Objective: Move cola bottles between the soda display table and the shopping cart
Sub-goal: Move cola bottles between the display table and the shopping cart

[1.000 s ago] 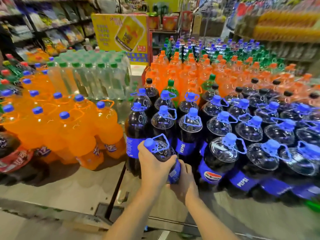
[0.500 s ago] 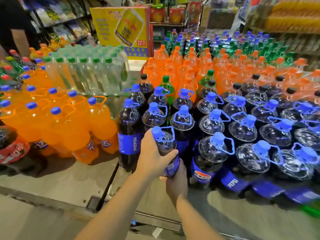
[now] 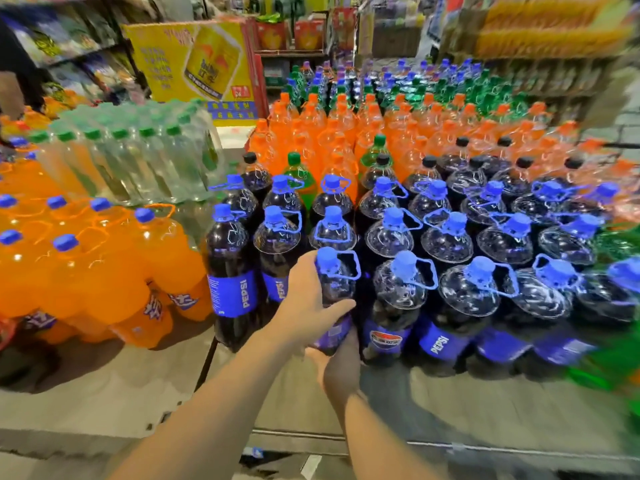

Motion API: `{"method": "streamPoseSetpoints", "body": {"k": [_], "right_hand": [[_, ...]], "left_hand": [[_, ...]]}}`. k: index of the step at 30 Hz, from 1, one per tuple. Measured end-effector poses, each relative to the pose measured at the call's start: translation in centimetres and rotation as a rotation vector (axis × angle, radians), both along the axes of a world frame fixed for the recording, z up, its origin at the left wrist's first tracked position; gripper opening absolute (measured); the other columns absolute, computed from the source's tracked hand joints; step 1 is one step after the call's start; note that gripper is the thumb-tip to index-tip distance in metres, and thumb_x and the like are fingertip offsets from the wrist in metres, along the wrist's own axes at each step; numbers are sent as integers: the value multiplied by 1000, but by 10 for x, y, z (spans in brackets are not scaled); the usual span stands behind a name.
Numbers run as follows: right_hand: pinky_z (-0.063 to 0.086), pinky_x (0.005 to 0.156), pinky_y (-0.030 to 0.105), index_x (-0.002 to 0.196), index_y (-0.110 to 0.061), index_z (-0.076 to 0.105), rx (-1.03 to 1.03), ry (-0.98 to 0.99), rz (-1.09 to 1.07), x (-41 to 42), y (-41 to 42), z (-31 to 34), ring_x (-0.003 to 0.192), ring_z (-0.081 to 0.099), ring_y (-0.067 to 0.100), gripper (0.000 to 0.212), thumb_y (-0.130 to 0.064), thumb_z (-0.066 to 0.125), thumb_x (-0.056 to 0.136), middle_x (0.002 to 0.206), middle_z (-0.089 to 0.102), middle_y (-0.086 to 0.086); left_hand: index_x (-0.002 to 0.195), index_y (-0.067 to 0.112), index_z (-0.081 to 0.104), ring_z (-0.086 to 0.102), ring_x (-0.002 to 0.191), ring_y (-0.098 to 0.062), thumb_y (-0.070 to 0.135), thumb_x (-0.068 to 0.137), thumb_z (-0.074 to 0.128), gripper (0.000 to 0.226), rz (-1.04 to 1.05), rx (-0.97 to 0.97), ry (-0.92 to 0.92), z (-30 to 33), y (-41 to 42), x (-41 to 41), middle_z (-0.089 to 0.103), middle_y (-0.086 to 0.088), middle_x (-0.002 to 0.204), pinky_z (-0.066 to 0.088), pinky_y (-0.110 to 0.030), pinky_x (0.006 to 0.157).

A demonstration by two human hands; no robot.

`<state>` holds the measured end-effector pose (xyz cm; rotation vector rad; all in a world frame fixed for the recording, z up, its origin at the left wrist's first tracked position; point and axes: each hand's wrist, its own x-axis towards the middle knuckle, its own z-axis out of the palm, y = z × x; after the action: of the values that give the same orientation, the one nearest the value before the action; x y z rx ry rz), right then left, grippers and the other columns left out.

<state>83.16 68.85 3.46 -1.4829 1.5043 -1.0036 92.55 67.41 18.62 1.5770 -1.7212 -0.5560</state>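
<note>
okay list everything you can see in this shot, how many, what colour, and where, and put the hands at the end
held cola bottle: one, dark with blue cap and label, front edge of the display table
other cola bottles: dozens, blue caps in front, black caps behind, centre to right
orange soda bottles, blue caps: about a dozen, left
orange soda bottles, orange caps: many, behind the cola
clear bottles, green caps: a wrapped pack, back left
green bottles: a few among the orange, more at the back
yellow sign: one, back centre
display table: grey, bare front strip
left hand: grips the bottle's upper body
right hand: holds its lower part
</note>
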Motion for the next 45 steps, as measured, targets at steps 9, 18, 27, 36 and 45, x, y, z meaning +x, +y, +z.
{"method": "streamPoseSetpoints", "body": {"k": [9, 18, 27, 36, 45], "right_hand": [[43, 104, 31, 146, -19, 42, 360, 153, -73, -11, 11, 43, 130, 56, 25, 93, -36, 92, 70, 140, 59, 0], [42, 110, 40, 143, -25, 46, 305, 703, -89, -76, 64, 75, 134, 49, 26, 74, -51, 74, 81, 144, 53, 0], [29, 122, 41, 162, -24, 22, 308, 772, -166, -134, 104, 109, 155, 18, 21, 112, -75, 72, 75, 167, 26, -2], [27, 123, 42, 163, -26, 18, 279, 849, -182, -191, 128, 136, 157, 13, 22, 116, -76, 72, 74, 169, 21, -2], [27, 124, 42, 163, -23, 18, 235, 844, -235, -297, 155, 167, 157, 14, 22, 118, -79, 70, 73, 169, 22, 0]], "left_hand": [[149, 20, 39, 51, 133, -25, 61, 71, 84, 99, -56, 37, -86, -3, -17, 12, 50, -3, 138, 46, -49, 113], [156, 8, 28, 32, 143, -34, 55, 86, 77, 98, -170, 87, -309, 16, -15, 11, 34, -12, 150, 25, -39, 119], [161, -3, 7, 28, 149, -36, 62, 94, 68, 111, -203, 205, -513, 39, -5, 14, 20, -19, 162, 30, -41, 122], [165, 15, 14, 31, 153, -33, 68, 77, 81, 122, -84, 65, -596, 57, -1, 7, 29, -11, 164, 24, -60, 125], [153, 29, 39, 28, 151, -27, 77, 82, 65, 89, -354, -75, -847, 86, 46, -123, 36, -2, 157, 19, -54, 125]]}}
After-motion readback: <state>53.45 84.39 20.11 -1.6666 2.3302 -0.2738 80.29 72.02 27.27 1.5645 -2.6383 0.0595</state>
